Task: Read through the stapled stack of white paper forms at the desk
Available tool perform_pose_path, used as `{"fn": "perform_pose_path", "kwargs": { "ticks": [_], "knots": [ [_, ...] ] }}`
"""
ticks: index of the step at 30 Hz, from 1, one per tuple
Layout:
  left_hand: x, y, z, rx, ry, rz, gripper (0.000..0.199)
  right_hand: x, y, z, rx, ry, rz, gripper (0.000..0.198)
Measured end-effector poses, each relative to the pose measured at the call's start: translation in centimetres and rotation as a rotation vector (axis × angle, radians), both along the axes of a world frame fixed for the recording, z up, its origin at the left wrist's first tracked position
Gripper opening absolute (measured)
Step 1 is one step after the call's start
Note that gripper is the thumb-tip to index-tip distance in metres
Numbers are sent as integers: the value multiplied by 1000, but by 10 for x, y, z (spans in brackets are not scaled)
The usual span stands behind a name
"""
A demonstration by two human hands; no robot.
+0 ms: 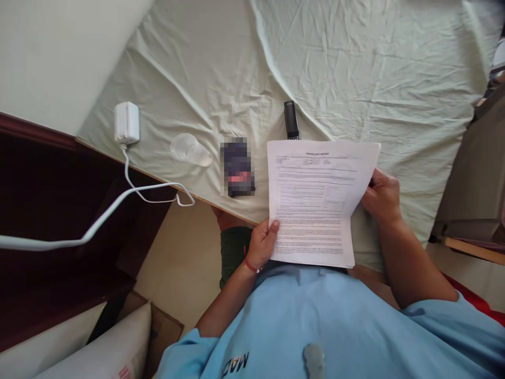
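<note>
A stack of printed paper sheets [311,205] is held up in front of my blue shirt, with small lines of text and a heading on the top page. My left hand [263,242] grips its lower left edge, the thumb lying on the front page. On the other side my right hand [382,195] pinches the right edge, where the paper bends; some of its fingers are hidden behind the sheets. Just past the top edge of the paper lies a narrow black device [291,120], partly covered. Left of the sheets is a blurred-out dark phone-like object [237,167].
A pale green cloth [355,68] with creases covers the surface. At the left lie a clear plastic cup [191,150] on its side and a white power adapter [127,122] with a white cable [106,213]. A dark wooden cabinet [47,221] borders the left side.
</note>
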State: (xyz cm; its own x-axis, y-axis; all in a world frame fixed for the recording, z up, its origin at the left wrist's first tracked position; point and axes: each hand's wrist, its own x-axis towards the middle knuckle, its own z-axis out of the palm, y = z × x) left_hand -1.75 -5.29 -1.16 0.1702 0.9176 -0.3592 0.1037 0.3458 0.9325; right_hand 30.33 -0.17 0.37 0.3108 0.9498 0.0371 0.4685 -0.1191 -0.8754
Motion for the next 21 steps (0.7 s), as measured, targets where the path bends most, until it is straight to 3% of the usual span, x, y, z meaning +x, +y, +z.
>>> {"fn": "perform_pose_path", "kwargs": {
  "ticks": [4,11,16,21],
  "knots": [
    [-3,-2,-6,15,33,-2,59,-6,-1,0,122,-94,-57,9],
    [-2,-1,-5,7,34,16,61,-4,-2,-6,199,64,-92,12],
    [2,-1,0,-29,-24,38,62,1,-5,-2,293,531,151,18],
    [4,-1,3,-52,-36,33,61,11,-11,11,205,659,555,11]
  ]
}}
